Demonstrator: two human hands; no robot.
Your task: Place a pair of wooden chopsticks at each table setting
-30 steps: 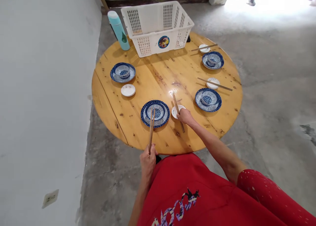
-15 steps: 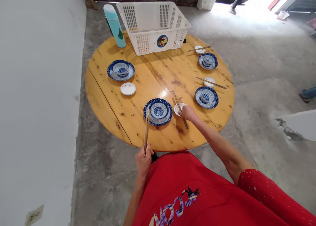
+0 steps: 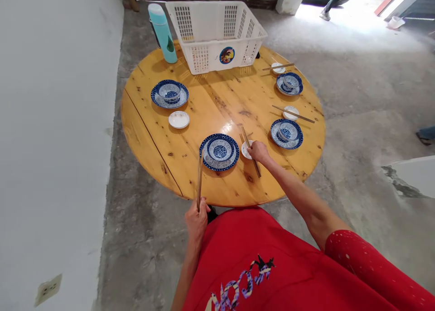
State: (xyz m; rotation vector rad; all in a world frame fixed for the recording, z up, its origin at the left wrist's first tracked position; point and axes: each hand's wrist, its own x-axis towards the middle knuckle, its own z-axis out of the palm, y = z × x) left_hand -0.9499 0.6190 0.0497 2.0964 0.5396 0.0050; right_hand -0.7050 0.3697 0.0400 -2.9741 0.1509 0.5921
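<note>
My left hand [image 3: 196, 219] is closed on a pair of wooden chopsticks [image 3: 199, 177] that stick up and forward over the near edge of the round wooden table [image 3: 163, 143]. My right hand [image 3: 258, 151] rests with curled fingers on a second pair of chopsticks [image 3: 250, 151] laid across a small white saucer [image 3: 246, 149]. Between the hands sits a blue patterned plate with a bowl [image 3: 219, 151].
Three more blue plate-and-bowl settings [image 3: 169, 93] [image 3: 286, 133] [image 3: 289, 83] stand around the table, two with saucers and chopsticks; a lone white saucer [image 3: 179, 119] lies at the left. A white plastic basket [image 3: 215, 34] and a teal bottle [image 3: 162, 32] stand at the far edge. A wall runs along the left.
The view has shifted a little. My left hand with its chopsticks has drawn slightly back toward me. My right hand stays on the chopsticks at the saucer.
</note>
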